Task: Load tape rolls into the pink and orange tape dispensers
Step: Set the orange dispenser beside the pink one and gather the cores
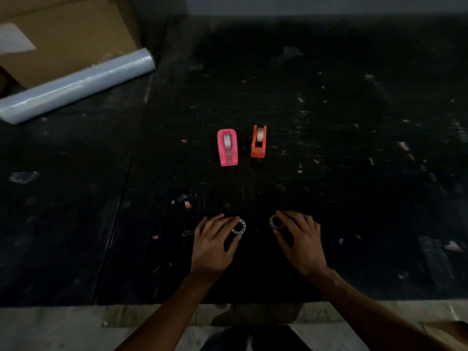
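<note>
A pink tape dispenser [227,147] and a smaller orange tape dispenser [258,141] stand side by side mid-table, each with a pale tape roll seated in it. Nearer me, two small ring-shaped tape rolls lie flat on the black table. My left hand [214,243] pinches the left ring [239,227] between thumb and fingertips. My right hand [300,240] pinches the right ring [276,221] the same way. Both rings rest on the table surface.
A roll of clear stretch film [76,86] lies at the far left against a cardboard box [63,34]. Small scraps, including an orange bit [187,204], litter the black table [354,173]. The table's front edge [228,304] runs just below my wrists.
</note>
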`<state>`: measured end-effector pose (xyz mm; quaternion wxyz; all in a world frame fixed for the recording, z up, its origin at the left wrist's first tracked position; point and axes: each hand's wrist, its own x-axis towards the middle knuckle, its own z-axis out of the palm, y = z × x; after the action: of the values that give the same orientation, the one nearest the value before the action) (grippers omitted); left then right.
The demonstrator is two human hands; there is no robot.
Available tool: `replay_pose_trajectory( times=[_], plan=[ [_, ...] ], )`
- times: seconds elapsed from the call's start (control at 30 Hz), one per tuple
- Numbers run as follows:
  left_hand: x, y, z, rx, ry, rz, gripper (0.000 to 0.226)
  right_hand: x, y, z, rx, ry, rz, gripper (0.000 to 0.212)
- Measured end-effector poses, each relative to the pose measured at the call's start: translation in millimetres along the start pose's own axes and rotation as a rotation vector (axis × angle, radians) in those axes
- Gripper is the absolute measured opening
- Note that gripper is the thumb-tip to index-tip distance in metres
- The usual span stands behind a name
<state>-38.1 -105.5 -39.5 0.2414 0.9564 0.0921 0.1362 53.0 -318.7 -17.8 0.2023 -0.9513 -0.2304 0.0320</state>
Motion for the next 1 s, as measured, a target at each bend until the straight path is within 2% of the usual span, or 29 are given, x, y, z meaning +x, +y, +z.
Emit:
replay_pose_trajectory(
  times=[0.2,0.47,0.6,0.77,1.0],
  plan=[
    [22,-14,-19,0.037,0.071,-0.099,0.036,32,-35,8,0.117,0.017,-0.089,0.048],
    [73,-75,-62,0.048,0.153,-0.289,0.043,107,-110,28,0.362,-0.041,-0.245,0.044],
    [102,-100,-74,0.066,0.191,-0.383,0.043,147,-142,37,0.335,-0.071,-0.274,0.045],
    [138,-124,-78,0.068,0.200,-0.420,0.043,186,-170,45,0.276,-0.178,-0.274,0.047],
    [161,-133,-77,0.035,0.151,-0.502,0.040,219,-193,58,0.226,-0.225,-0.157,0.042]
  ],
)
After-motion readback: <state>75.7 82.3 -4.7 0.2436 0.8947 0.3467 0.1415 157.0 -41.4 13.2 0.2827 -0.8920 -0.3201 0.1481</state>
